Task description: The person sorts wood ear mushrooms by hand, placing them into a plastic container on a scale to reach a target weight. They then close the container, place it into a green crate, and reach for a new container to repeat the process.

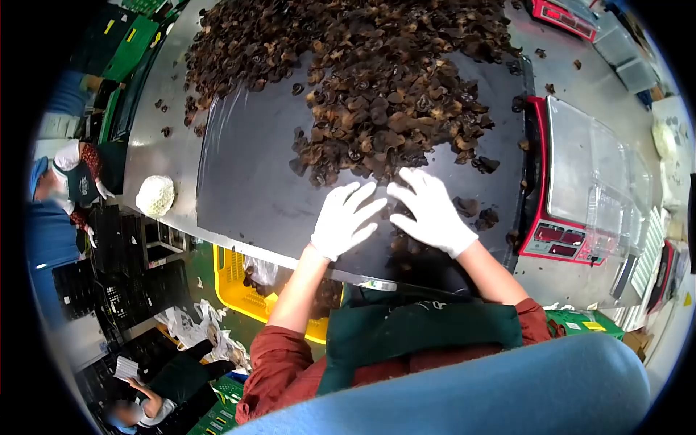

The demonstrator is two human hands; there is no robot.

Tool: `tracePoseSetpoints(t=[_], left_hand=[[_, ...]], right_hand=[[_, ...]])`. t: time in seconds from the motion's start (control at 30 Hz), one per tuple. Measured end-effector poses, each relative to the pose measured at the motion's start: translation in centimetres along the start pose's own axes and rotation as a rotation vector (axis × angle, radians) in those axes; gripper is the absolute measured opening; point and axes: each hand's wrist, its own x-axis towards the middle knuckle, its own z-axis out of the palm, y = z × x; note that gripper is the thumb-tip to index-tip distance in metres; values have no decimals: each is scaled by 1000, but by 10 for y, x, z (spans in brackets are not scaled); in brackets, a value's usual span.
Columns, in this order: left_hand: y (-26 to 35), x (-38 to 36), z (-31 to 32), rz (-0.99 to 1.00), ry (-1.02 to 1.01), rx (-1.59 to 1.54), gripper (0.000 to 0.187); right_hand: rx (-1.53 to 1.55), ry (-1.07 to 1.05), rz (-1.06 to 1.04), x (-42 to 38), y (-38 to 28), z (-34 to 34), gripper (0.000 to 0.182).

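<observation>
A large heap of dark brown wood ear mushrooms [391, 109] covers the far part of a black mat [246, 167] on the metal table. At the near edge of the heap, my left hand [348, 220], in a white glove, has its fingers spread with nothing in them. Beside it, my gloved right hand [429, 212] is also open, its fingertips right at the lowest mushrooms. A few loose mushrooms [487, 217] lie to the right of that hand, and others show dimly between my wrists.
A red scale [538, 230] with clear plastic boxes [605, 167] stands on the right, another red scale [564, 18] farther back. A white frilly clump [155, 196] sits at the table's left. Below the edge is a yellow crate [230, 279]. Two people [80, 177] work at the left among dark crates.
</observation>
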Motion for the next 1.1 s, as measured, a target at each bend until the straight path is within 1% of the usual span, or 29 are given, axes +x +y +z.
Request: tracePoseSetpoints(t=[0.03, 0.07, 0.1, 0.17, 0.2, 0.23, 0.3, 0.33, 0.43, 0.47, 0.57, 0.6, 0.63, 0.67, 0.7, 0.73, 0.77, 0.8, 0.87, 0.9, 0.93, 0.97, 1.03, 1.07, 1.1], left_hand=[[-3, -1, 2, 47, 2, 34, 43], [-6, -5, 2, 55, 23, 3, 35], [10, -9, 7, 29, 22, -36, 34], [7, -17, 7, 1, 33, -4, 31], [4, -18, 7, 4, 54, -9, 28], [3, -20, 8, -41, 90, -22, 27], [3, -21, 13, -126, 164, -54, 26], [3, -18, 11, -144, 220, -29, 24], [0, -15, 10, -302, 268, -171, 23], [-1, -15, 11, -369, 296, -263, 21], [7, -12, 8, -610, 405, -555, 19], [8, -11, 6, -698, 425, -716, 22], [12, -11, 1, -908, 440, -1026, 21], [11, -11, -5, -1015, 520, -1407, 20], [10, -11, -9, -1105, 597, -1798, 20], [11, -11, -14, -1186, 625, -2036, 22], [10, -17, -13, -1126, 588, -2294, 23], [13, -18, -16, -1128, 578, -2372, 24], [21, -19, -19, -1100, 553, -2512, 27], [24, -20, -21, -1115, 568, -2518, 28], [24, -23, -22, -1084, 570, -2535, 29], [24, -25, -22, -1051, 569, -2554, 30], [26, -24, -30, -1052, 592, -2572, 32], [24, -27, -31, -999, 571, -2607, 33], [25, -30, -34, -1003, 575, -2602, 35]], right_hand=[[48, -66, -35, -2, -2, -1, 43], [189, -106, -65, -6, -3, -3, 38], [223, -131, -20, -23, -10, -24, 36], [228, -131, 103, -32, -5, -26, 33], [224, -98, 140, -36, 0, -27, 33], [233, -22, 156, -38, 4, -28, 34], [231, 31, 229, -38, 12, -29, 34], [170, 49, 262, -37, 12, -30, 35], [6, 99, 122, -29, 12, -39, 39], [-13, 146, 56, -26, 10, -36, 43], [-27, 121, -19, -13, 2, -31, 37], [-66, 127, -18, -9, 0, -27, 34], [-104, 134, -19, -4, -1, -23, 32], [-141, 142, -22, -1, -2, -20, 30], [-151, 86, -3, -1, 0, -15, 28], [-158, 32, 13, -1, 2, -9, 27], [-165, -20, 27, 0, 2, -5, 25], [-130, 22, -17, 4, -3, -10, 16], [61, 138, -45, 8, -13, -17, 12], [156, 193, -54, 9, -17, -20, 10], [223, 225, -20, 10, -19, -23, 8], [225, 170, 54, 9, -20, -25, 9], [223, 61, 204, 5, -16, -29, 12], [199, 103, 168, 3, -11, -28, 14], [263, 152, 204, 3, -12, -29, 14]])
